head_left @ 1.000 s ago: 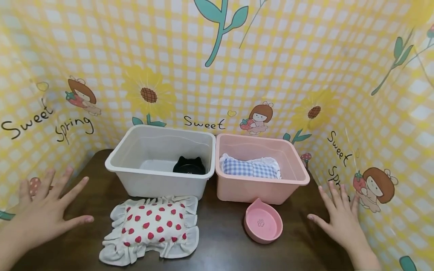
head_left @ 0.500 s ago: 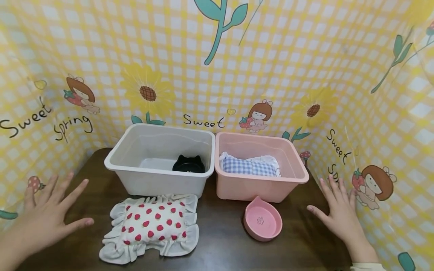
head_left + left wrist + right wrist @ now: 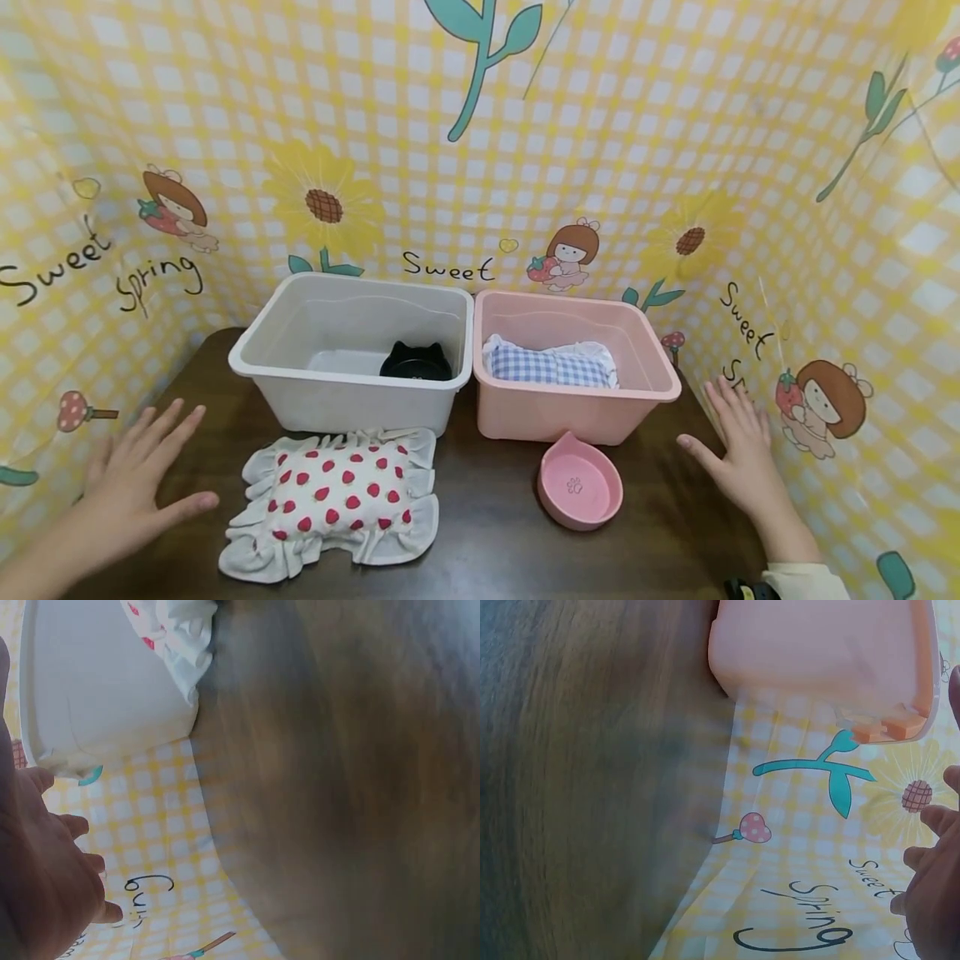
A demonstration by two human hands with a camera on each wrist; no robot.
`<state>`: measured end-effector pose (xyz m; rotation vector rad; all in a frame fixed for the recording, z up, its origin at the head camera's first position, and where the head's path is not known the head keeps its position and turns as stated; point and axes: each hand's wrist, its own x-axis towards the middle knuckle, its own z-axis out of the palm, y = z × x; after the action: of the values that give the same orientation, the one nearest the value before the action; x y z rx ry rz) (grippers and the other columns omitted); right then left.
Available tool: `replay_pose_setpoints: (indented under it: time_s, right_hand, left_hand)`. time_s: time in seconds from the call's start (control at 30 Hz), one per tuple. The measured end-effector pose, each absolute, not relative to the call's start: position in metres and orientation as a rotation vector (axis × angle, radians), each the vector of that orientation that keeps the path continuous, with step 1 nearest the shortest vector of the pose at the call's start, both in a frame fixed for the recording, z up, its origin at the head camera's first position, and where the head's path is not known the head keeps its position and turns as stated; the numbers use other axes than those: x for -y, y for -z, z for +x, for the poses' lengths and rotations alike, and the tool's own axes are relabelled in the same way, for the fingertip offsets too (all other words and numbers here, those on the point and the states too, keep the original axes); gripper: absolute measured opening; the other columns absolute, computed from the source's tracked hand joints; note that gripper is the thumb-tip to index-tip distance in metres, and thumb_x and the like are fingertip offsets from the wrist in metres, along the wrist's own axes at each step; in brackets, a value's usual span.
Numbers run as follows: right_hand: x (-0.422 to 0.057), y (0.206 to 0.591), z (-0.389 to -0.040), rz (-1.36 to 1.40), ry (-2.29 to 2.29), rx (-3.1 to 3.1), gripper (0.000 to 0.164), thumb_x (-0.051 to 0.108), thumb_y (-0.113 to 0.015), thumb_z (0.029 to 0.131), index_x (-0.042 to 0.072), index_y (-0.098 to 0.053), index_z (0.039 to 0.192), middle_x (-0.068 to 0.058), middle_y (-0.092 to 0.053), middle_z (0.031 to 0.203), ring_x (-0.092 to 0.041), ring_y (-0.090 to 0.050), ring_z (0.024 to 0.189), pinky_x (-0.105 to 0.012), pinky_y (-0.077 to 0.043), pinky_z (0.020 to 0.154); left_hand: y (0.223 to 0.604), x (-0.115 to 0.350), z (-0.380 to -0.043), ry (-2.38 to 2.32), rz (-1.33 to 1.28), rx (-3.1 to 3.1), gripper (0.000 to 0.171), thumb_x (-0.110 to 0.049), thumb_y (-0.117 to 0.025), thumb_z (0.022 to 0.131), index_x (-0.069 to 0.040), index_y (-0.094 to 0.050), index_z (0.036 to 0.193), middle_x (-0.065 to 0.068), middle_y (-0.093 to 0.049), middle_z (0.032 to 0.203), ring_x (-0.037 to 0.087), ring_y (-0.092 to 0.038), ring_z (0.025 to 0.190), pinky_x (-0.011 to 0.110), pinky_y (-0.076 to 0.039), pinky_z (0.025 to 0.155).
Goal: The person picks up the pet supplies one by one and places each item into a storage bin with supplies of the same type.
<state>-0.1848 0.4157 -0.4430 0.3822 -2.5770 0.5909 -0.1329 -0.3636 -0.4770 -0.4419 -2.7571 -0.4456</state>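
My left hand (image 3: 135, 483) is spread at the left side of the table, holding nothing. Nearest to it lies a small white pillow (image 3: 341, 496) with red strawberries and a ruffled edge. On the right, my right hand (image 3: 738, 458) is also spread with nothing in it. A pink pet bowl (image 3: 579, 485) with a paw print sits between it and the pillow. Behind the pillow stands a white bin (image 3: 360, 407) with a black cat-eared bowl (image 3: 416, 361) inside. A pink bin (image 3: 562, 417) beside it contains a blue checked pillow (image 3: 551, 367) with a white frill.
The dark wooden table (image 3: 487, 533) carries everything. A yellow checked cloth (image 3: 465, 200) with flowers and writing rises behind it and along both sides. The two bins stand side by side at the back, their rims close together.
My left hand has lowered slightly and shifted a little to the right. My right hand has moved slightly up, and more of its sleeve shows. The bowls, pillows and bins stay put.
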Motion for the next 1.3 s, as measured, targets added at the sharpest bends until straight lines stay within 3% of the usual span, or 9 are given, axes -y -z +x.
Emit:
replay_pose_setpoints:
  time_s: [0.17, 0.37, 0.53, 0.67, 0.77, 0.93, 1.03, 1.2, 1.3]
  right_hand:
    - [-0.415, 0.441, -0.188, 0.383, -0.686, 2.569, 0.089, 0.027, -0.079, 0.091, 0.018, -0.028, 0.163, -0.014, -0.018, 0.17, -0.039, -0.006, 0.158, -0.075, 0.006, 0.116]
    - [-0.414, 0.438, -0.194, 0.375, -0.809, 2.496, 0.08, 0.018, -0.076, 0.093, 0.017, -0.033, 0.161, -0.014, -0.024, 0.169, -0.039, -0.013, 0.157, -0.074, 0.0, 0.117]
    - [-0.413, 0.439, -0.196, 0.349, -0.854, 2.471, 0.073, 0.014, -0.075, 0.094, 0.019, -0.04, 0.158, -0.011, -0.03, 0.166, -0.024, -0.017, 0.157, -0.07, -0.01, 0.119]
    - [-0.412, 0.44, -0.197, 0.283, -0.876, 2.465, 0.067, 0.014, -0.074, 0.095, 0.024, -0.046, 0.155, -0.008, -0.038, 0.164, -0.012, -0.022, 0.154, -0.041, -0.023, 0.123]
    - [-0.409, 0.441, -0.201, 0.25, -0.931, 2.457, 0.063, 0.015, -0.072, 0.097, 0.026, -0.048, 0.153, -0.008, -0.04, 0.162, -0.007, -0.022, 0.153, -0.027, -0.021, 0.12]
    - [-0.403, 0.444, -0.206, 0.226, -1.03, 2.43, 0.058, 0.015, -0.072, 0.097, 0.023, -0.052, 0.151, -0.004, -0.042, 0.162, -0.009, -0.024, 0.154, -0.053, -0.02, 0.124]
    - [-0.401, 0.443, -0.208, 0.204, -1.045, 2.429, 0.056, 0.018, -0.072, 0.098, 0.025, -0.053, 0.15, -0.002, -0.042, 0.162, -0.009, -0.025, 0.153, -0.062, -0.02, 0.121]
    - [-0.398, 0.441, -0.21, 0.176, -1.05, 2.428, 0.053, 0.019, -0.073, 0.097, 0.024, -0.056, 0.147, -0.004, -0.045, 0.16, -0.006, -0.03, 0.15, -0.059, -0.023, 0.121]
    - [-0.397, 0.441, -0.213, 0.171, -1.051, 2.431, 0.051, 0.019, -0.073, 0.097, 0.024, -0.058, 0.146, -0.004, -0.047, 0.158, -0.004, -0.034, 0.148, -0.046, -0.027, 0.122]
  left_hand:
    - [0.488, 0.357, -0.129, 0.573, -0.462, 2.743, 0.119, -0.04, -0.088, 0.077, -0.02, -0.011, 0.166, 0.012, -0.001, 0.173, 0.043, 0.009, 0.157, 0.076, 0.022, 0.107]
    - [0.493, 0.348, -0.128, 0.721, -0.471, 2.71, 0.117, -0.033, -0.089, 0.075, -0.021, -0.017, 0.165, 0.007, -0.007, 0.173, 0.033, 0.005, 0.159, 0.074, 0.018, 0.111]
    - [0.502, 0.339, -0.122, 0.828, -0.466, 2.738, 0.113, -0.03, -0.089, 0.077, -0.021, -0.019, 0.165, 0.018, -0.016, 0.17, 0.036, 0.002, 0.158, 0.077, 0.015, 0.11]
    - [0.507, 0.333, -0.118, 0.927, -0.445, 2.768, 0.108, -0.026, -0.088, 0.079, -0.022, -0.021, 0.164, 0.029, -0.026, 0.164, 0.05, -0.007, 0.153, 0.087, 0.005, 0.102]
    - [0.506, 0.332, -0.119, 0.957, -0.426, 2.763, 0.107, -0.026, -0.089, 0.079, -0.024, -0.024, 0.164, 0.03, -0.031, 0.16, 0.05, -0.011, 0.152, 0.089, -0.003, 0.097]
    - [0.502, 0.328, -0.119, 0.962, -0.404, 2.758, 0.105, -0.028, -0.091, 0.076, -0.026, -0.031, 0.161, 0.03, -0.039, 0.155, 0.056, -0.024, 0.145, 0.086, -0.02, 0.091]
    - [0.501, 0.324, -0.118, 0.966, -0.403, 2.773, 0.101, -0.031, -0.092, 0.076, -0.024, -0.035, 0.159, 0.029, -0.043, 0.152, 0.058, -0.034, 0.134, 0.08, -0.028, 0.088]
    - [0.502, 0.319, -0.114, 0.953, -0.396, 2.797, 0.095, -0.036, -0.091, 0.076, -0.019, -0.042, 0.155, 0.027, -0.047, 0.149, 0.054, -0.039, 0.131, 0.075, -0.032, 0.088]
    - [0.502, 0.317, -0.113, 0.948, -0.386, 2.81, 0.093, -0.038, -0.091, 0.075, -0.018, -0.045, 0.153, 0.028, -0.048, 0.148, 0.056, -0.04, 0.13, 0.078, -0.03, 0.089]
